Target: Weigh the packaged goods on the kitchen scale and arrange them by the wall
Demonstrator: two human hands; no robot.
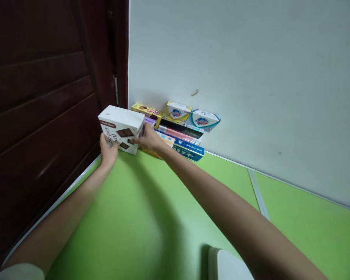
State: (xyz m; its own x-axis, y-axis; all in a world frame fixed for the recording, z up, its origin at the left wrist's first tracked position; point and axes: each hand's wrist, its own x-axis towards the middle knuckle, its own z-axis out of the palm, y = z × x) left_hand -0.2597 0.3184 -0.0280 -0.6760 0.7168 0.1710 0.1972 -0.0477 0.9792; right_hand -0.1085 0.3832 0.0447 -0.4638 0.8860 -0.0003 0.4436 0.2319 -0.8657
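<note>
Between my two hands is a white carton (124,126) printed with brown chocolate-like squares and the word "Super". My left hand (108,151) grips its left lower side, and my right hand (148,138) grips its right side. Just beyond my right hand lies a group of boxes against the wall: a yellow box (142,109), a yellow-and-white soap box (177,112) and a blue-and-white soap box (203,119) on top. Below them are a black box (182,127), a pink-and-white box (189,137) and a blue box (189,151). My right hand partly hides a purple box (149,121).
A dark red wooden door (46,97) with a metal hinge stands close on the left. The pale wall (251,85) rises behind the boxes. Underneath is a bright green surface (128,217) with a white seam strip (258,192). A white rounded object (229,266) sits at the bottom edge.
</note>
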